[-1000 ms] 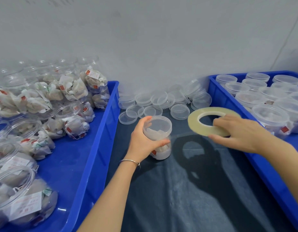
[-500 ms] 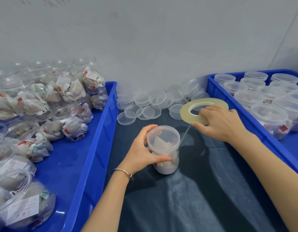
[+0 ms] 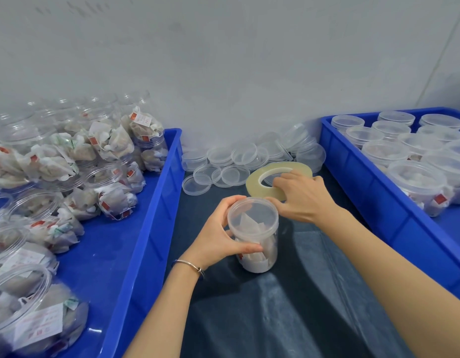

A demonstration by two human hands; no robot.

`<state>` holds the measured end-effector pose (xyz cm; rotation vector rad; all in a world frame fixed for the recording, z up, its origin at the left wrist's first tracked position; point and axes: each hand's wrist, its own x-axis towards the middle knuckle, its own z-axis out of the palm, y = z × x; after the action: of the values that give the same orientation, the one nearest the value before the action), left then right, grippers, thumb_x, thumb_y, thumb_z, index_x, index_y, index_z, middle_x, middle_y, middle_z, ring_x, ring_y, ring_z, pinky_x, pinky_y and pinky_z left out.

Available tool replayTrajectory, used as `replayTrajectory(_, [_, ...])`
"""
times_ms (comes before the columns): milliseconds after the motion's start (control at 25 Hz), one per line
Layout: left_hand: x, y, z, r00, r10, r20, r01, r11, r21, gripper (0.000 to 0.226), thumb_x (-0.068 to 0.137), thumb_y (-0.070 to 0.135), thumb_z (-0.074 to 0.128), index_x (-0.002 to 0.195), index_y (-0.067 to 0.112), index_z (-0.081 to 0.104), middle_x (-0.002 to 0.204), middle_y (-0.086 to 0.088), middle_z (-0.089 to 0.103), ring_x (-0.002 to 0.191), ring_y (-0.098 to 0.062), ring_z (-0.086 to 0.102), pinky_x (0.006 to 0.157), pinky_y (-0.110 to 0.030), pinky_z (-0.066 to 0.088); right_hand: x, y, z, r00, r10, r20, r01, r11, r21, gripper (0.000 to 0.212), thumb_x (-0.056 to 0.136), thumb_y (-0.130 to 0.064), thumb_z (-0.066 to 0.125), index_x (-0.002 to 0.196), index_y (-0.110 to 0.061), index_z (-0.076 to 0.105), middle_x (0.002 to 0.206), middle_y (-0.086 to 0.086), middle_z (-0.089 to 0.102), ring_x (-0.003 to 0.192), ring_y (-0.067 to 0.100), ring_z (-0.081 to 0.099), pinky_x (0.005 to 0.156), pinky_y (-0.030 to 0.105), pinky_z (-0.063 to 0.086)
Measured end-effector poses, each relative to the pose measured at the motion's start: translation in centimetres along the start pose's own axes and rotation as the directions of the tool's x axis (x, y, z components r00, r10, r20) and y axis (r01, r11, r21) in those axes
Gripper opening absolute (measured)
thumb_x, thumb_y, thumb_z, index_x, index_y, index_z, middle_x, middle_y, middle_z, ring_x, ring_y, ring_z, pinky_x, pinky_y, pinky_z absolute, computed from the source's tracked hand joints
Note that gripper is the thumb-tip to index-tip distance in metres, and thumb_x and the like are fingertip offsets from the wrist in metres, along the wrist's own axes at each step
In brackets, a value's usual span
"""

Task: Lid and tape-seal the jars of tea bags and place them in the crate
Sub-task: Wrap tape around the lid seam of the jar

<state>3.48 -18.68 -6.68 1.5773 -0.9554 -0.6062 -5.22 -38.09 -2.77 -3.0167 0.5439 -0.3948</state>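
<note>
Jar (image 3: 254,233) (lidded) sits between left hand (image 3: 218,236) fingers (image 3: 245,248).

A plain pale grey wall (image 3: 223,60) fills the upper half of the view, faintly scuffed near its top left. A thin vertical seam (image 3: 440,47) runs down it at the far right. Below lies a dark blue-grey cloth-covered tabletop (image 3: 288,306), catching soft, glossy light.
</note>
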Motion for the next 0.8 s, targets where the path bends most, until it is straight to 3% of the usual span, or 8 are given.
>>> replayTrajectory(240, [0.2, 0.2, -0.6, 0.996, -0.071, 0.061, 0.069, 0.997, 0.031, 0.083, 0.060, 0.000, 0.086, 0.117, 0.027, 0.033, 0.130, 0.016, 0.051, 0.114, 0.006, 0.052, 0.087, -0.018, 0.049, -0.3, 0.1, -0.4, 0.995, -0.023, 0.101, 0.014, 0.996, 0.093, 0.039, 0.092, -0.053, 0.042, 0.093, -0.016, 0.054, 0.097, -0.008, 0.050, 0.088, 0.011, 0.036, 0.076, 0.038, 0.037])
replayTrajectory(400, [-1.5, 0.4, 0.0, 0.979, 0.007, -0.202, 0.018, 0.992, 0.122, 0.080, 0.060, 0.009, 0.088, 0.127, 0.026, 0.048, 0.119, 0.004, 0.043, 0.107, 0.006, 0.049, 0.091, -0.018, 0.048, -1.0, -0.2, -0.2, 0.992, 0.033, 0.120, -0.048, 0.991, 0.128, 0.041, 0.092, -0.058, 0.037, 0.084, -0.019, 0.046, 0.094, -0.009, 0.047, 0.085, 0.014, 0.038, 0.073, 0.038, 0.037])
replayTrajectory(520, [-2.9, 0.5, 1.7, 0.957, -0.010, -0.290, 0.031, 0.997, 0.069, 0.089, 0.070, 0.012, 0.083, 0.141, 0.032, 0.033, 0.122, 0.011, 0.040, 0.112, 0.014, 0.043, 0.091, -0.007, 0.041, -1.6, -0.8, 0.1, 0.982, 0.121, 0.146, -0.135, 0.986, 0.096, 0.043, 0.094, -0.059, 0.032, 0.082, -0.018, 0.040, 0.097, -0.010, 0.042, 0.091, 0.012, 0.034, 0.080, 0.043, 0.040])
replayTrajectory(600, [-2.9, 0.8, 3.8, 0.935, -0.011, -0.355, 0.042, 0.996, 0.080, 0.105, 0.063, 0.025, 0.087, 0.144, 0.036, 0.021, 0.125, 0.021, 0.033, 0.119, 0.015, 0.036, 0.091, 0.001, 0.032, -2.2, -1.4, 0.3, 0.974, 0.145, 0.171, -0.169, 0.976, 0.136, 0.035, 0.096, -0.051, 0.031, 0.082, -0.019, 0.035, 0.097, -0.011, 0.036, 0.096, 0.012, 0.032, 0.084, 0.046, 0.040])
replayTrajectory(680, [-2.5, 1.2, 5.8, 0.882, -0.004, -0.470, 0.047, 0.996, 0.081, 0.114, 0.051, 0.036, 0.091, 0.143, 0.035, 0.024, 0.127, 0.019, 0.032, 0.118, 0.011, 0.035, 0.088, 0.004, 0.027, -3.1, -1.9, 0.2, 0.971, 0.097, 0.219, -0.139, 0.973, 0.184, 0.024, 0.095, -0.039, 0.031, 0.082, -0.019, 0.033, 0.092, -0.008, 0.036, 0.093, 0.014, 0.031, 0.079, 0.042, 0.037])
replayTrajectory(800, [-1.6, 1.0, 5.9, 0.812, 0.035, -0.582, 0.013, 0.997, 0.078, 0.094, 0.051, 0.029, 0.092, 0.129, 0.032, 0.040, 0.120, 0.019, 0.048, 0.111, 0.007, 0.045, 0.086, -0.001, 0.033, -4.2, -1.2, -0.8, 0.962, 0.011, 0.274, -0.053, 0.988, 0.146, 0.019, 0.095, -0.033, 0.031, 0.088, -0.017, 0.036, 0.093, -0.003, 0.038, 0.091, 0.016, 0.032, 0.074, 0.038, 0.036])
